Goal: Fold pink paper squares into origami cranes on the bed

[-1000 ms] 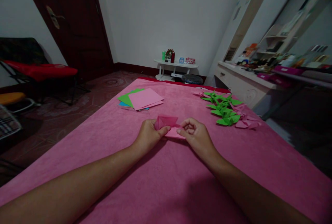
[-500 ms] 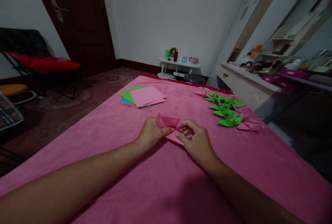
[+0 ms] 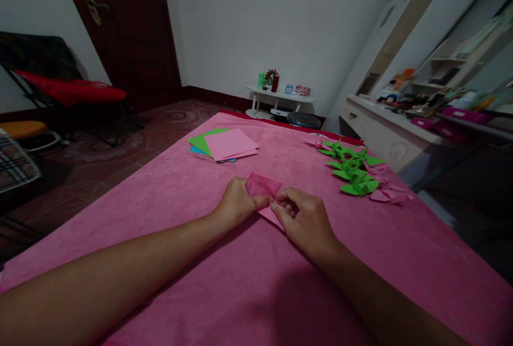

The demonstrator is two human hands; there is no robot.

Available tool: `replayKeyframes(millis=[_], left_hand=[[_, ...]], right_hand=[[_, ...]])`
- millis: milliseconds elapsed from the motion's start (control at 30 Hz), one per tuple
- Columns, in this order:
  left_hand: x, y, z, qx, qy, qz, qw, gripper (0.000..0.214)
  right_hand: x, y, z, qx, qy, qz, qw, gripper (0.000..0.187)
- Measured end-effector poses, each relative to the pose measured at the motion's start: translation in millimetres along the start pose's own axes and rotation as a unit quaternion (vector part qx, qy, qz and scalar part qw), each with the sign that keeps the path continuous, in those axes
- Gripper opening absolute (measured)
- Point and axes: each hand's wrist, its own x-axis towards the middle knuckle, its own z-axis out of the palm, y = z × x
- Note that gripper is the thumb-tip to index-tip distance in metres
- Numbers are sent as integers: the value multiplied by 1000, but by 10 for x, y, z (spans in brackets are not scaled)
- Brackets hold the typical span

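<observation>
A partly folded piece of pink paper [image 3: 262, 185] rests on the pink cloth [image 3: 256, 276] in the middle of the head view. My left hand [image 3: 236, 204] pinches its left side between thumb and fingers. My right hand [image 3: 302, 218] is closed on its right edge, fingertips pressed against the fold. The two hands nearly touch over the paper. The lower part of the paper is hidden under my fingers.
A stack of flat pink, green and blue sheets [image 3: 224, 144] lies further back on the left. Several folded green and pink paper figures [image 3: 358, 175] lie at the right. Beyond are a dark door [image 3: 124, 31], a red chair [image 3: 68, 92], a small white table [image 3: 280, 103] and a cluttered desk [image 3: 401, 122].
My right hand has slid left along the paper toward the left hand, closing the gap. The camera has tilted slightly, shifting the scene.
</observation>
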Motion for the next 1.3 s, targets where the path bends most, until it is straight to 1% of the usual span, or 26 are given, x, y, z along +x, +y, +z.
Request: replayKeyframes(millis=[100, 200, 233, 300, 400, 500, 567, 700, 900, 1067, 1233, 1300], left_hand=[[5, -16, -11, 3, -4, -6, 1000, 30], [6, -15, -14, -6, -20, -22, 1000, 29], [7, -15, -14, -7, -25, -27, 999, 29], [10, -23, -14, -9, -33, -31, 999, 29], [12, -39, -16, -15, -46, -20, 999, 27], [3, -31, -19, -12, -49, -20, 999, 22], [-7, -8, -17, -8, -47, -28, 998, 19], [-28, 46, -9, 0, -55, -30, 998, 20], [-49, 97, -6, 62, -56, -1, 997, 33], [-47, 98, -3, 56, -68, 10, 996, 34], [-42, 75, -12, 112, -24, 8, 993, 33], [-40, 65, -15, 125, -11, 13, 992, 34]], right_hand=[[-4, -39, -57, -15, -18, -20, 1000, 16], [19, -29, -88, 39, -34, -5, 999, 32], [32, -18, -89, 66, -37, 9, 997, 33], [58, 3, -78, 117, -41, 47, 991, 26], [88, 7, -51, 176, -38, 104, 978, 13], [100, -12, -32, 217, -37, 141, 965, 13], [98, -14, -23, 227, -36, 152, 961, 14], [79, 23, -7, 210, -25, 148, 966, 14], [70, 87, 20, 192, -29, 138, 971, 14], [81, 106, 22, 189, -34, 138, 972, 14], [70, 18, -44, 194, -40, 112, 974, 23], [66, -13, -60, 171, -43, 105, 979, 21]])
